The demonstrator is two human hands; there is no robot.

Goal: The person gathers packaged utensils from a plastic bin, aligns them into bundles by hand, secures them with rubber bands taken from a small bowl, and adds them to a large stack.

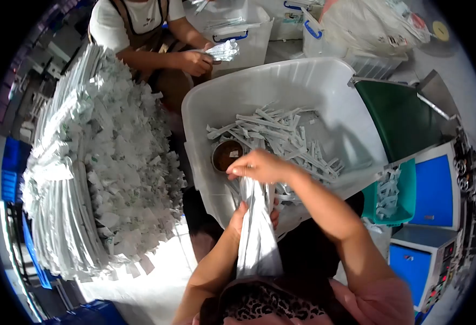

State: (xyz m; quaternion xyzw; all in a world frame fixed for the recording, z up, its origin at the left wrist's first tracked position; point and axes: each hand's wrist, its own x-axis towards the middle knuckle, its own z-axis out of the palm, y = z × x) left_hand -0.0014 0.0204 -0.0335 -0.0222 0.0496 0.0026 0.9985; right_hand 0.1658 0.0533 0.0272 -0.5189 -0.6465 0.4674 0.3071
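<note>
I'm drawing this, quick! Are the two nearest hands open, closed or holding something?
Left hand: closed around a white bundle.
Right hand: over the bundle's far end, partly curled; whether it grips anything cannot be told.

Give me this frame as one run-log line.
left hand: around white strip bundle | right hand: at bundle's far end | ahead: white plastic bin, loose white strips, round tin

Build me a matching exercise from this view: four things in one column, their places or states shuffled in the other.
1. Round brown metal bowl
2. Teal plastic basket
3. Tall stack of white papery bundles
4. Bare left hand

A. Left of the large translucent white plastic tub
B. Gripping a long white bundle
C. Inside the tub
D. Right of the tub, holding thin white strips

Pairs: 1-C, 2-D, 3-A, 4-B
</note>
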